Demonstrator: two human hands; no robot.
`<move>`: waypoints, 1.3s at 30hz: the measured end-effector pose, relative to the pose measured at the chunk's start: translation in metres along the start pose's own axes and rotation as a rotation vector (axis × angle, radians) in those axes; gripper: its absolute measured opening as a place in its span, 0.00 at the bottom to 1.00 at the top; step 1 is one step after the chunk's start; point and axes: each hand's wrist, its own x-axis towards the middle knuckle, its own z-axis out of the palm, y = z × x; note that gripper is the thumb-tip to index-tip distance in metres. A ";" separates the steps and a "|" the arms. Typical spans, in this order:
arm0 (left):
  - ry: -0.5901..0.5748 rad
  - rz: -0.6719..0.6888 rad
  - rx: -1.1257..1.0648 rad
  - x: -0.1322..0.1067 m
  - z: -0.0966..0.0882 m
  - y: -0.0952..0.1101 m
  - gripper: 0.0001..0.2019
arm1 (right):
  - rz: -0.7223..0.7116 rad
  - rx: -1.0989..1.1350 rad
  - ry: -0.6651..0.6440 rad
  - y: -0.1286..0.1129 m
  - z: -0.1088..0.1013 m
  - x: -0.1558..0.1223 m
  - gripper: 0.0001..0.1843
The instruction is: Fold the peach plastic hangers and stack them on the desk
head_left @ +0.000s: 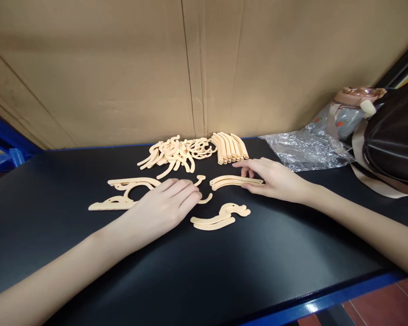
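Pale wooden cut-out pieces lie on a black table (pixel 224 271). My left hand (pixel 163 206) rests palm down over a small hooked piece (pixel 204 188), fingers together and flat. Left of it lies a large arched piece (pixel 122 194). My right hand (pixel 275 181) pinches the end of a pair of long curved strips (pixel 231 182) between thumb and fingers. In front of both hands sits a wavy piece (pixel 221 217). Further back lie a heap of curved pieces (pixel 173 154) and a neat row of strips (pixel 229 147).
A cardboard wall (pixel 190 68) stands behind the table. A crumpled clear plastic bag (pixel 302 149) lies at the back right, beside a dark brown bag (pixel 394 136) and a bottle with a pink lid (pixel 353 104). The table's blue front edge (pixel 326 303) runs bottom right.
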 end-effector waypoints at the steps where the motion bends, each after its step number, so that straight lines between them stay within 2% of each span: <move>1: 0.020 0.007 0.008 0.000 -0.001 0.000 0.17 | -0.005 0.001 0.004 0.000 0.000 0.000 0.23; 9: 0.051 0.057 0.017 0.001 -0.003 0.001 0.18 | -0.031 0.011 0.015 -0.001 0.002 0.001 0.23; 21: 0.095 0.002 -0.040 -0.001 -0.007 0.001 0.18 | -0.057 0.012 0.071 -0.008 0.006 0.002 0.23; 24: 0.157 -0.009 -0.097 -0.004 -0.003 0.001 0.16 | -0.092 -0.007 0.116 -0.013 0.006 0.002 0.25; 27: 0.281 -0.017 -0.203 -0.008 -0.001 0.003 0.13 | -0.161 -0.045 0.159 -0.021 0.005 0.001 0.23; 31: 0.410 -0.094 -0.342 -0.009 -0.004 0.008 0.11 | -0.230 -0.071 0.183 -0.034 0.005 0.001 0.22; 39: 0.457 -0.137 -0.383 -0.007 0.001 0.012 0.09 | -0.384 -0.008 0.204 -0.056 0.011 -0.001 0.17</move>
